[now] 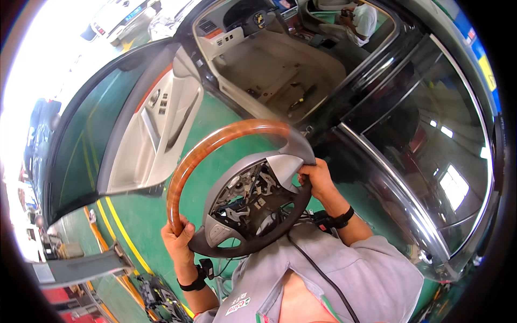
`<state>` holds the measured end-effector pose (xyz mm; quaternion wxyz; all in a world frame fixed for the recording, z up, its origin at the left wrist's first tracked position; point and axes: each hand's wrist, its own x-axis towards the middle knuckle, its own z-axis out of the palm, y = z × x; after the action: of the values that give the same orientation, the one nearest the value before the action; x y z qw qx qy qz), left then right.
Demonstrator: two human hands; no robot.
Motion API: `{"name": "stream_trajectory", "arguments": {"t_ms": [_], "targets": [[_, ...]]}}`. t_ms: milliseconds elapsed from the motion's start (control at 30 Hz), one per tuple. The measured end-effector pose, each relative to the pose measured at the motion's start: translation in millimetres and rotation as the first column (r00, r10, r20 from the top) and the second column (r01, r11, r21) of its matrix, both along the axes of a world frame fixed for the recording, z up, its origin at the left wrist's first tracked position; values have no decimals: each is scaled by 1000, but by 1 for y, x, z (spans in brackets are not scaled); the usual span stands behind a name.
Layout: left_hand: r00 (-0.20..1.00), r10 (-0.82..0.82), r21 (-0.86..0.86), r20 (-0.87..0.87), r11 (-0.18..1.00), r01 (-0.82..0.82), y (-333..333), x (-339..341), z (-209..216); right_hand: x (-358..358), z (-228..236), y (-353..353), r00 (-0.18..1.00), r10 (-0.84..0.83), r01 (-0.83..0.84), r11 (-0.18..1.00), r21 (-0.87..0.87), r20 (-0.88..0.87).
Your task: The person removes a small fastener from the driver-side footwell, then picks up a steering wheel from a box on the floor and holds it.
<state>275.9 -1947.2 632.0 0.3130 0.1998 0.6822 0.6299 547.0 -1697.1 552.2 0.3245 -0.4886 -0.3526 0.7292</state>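
Observation:
A loose steering wheel (232, 129) with a glossy wood-look rim section and grey-black spokes is held tilted in front of my body. Its centre has no cover, so metal parts and wiring show inside. My left hand (177, 239) is closed round the rim at the lower left, thumb on top. On the opposite side, my right hand (319, 178) grips the rim at the right, its fingers partly hidden behind it. Beyond the wheel stands a dark car with its front door (153, 124) open. Inside, the steering column (259, 21) is bare of a wheel.
The car's beige floor (269, 70) is bare of a front seat, with cables lying on it. To the right is the closed rear door (398, 161). Another person (362, 24) is on the car's far side. A grey bench (81, 269) stands at the lower left on the green floor.

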Motion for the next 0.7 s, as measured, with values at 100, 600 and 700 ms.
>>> {"name": "stream_trajectory", "arguments": {"t_ms": [100,600,700], "targets": [[998,-40,12,39,999,39,37,-37,-13,-21,4,24,999,-18,19,1000,-4,38],[937,-213,79,276,977,199,154,-182,-70,-116,2,89,971,-129,139,990,-36,202],[958,-163,110,237,984,140,189,-193,-63,-133,-2,126,978,-123,129,991,-26,166]]}}
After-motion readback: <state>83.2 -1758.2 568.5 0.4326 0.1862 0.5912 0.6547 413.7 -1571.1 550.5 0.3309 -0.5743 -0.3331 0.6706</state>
